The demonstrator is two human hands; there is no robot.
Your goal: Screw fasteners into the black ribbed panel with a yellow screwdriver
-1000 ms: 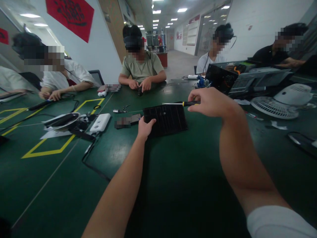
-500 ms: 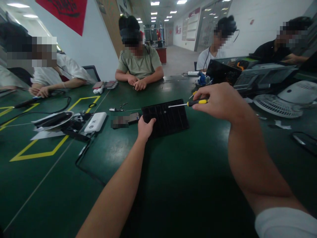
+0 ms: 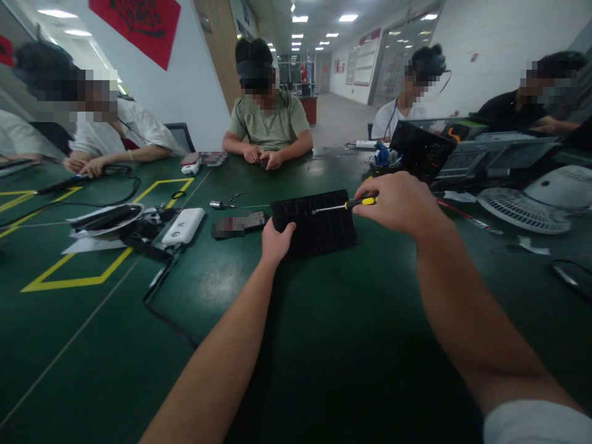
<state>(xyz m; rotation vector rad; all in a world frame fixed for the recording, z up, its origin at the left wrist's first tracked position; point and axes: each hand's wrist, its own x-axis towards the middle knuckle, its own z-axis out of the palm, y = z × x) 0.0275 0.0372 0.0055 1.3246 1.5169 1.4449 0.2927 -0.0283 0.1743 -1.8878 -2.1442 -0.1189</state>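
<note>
My left hand (image 3: 277,240) grips the left edge of a black ribbed panel (image 3: 326,231), its thumb lying over the near face. The panel is tilted above the green table. My right hand (image 3: 393,200) is closed around a screwdriver (image 3: 361,201) with a yellow and black handle. Its thin metal shaft points left across the panel, and the tip is at the panel's upper middle. Whether the tip touches the panel, I cannot tell. Left of the panel lie a phone-like dark device (image 3: 255,221) and a small metal cylinder (image 3: 215,204).
A white power bank (image 3: 184,226) with a cable lies left, beside a cluttered dish (image 3: 108,219). At right are a white fan part (image 3: 522,209), a red-and-white strip (image 3: 467,216) and grey computer casing (image 3: 499,148). Several people sit around the green table (image 3: 351,308).
The screwdriver and my right hand have shifted left and slightly down relative to the panel. My left hand keeps its hold. The whole view has moved slightly.
</note>
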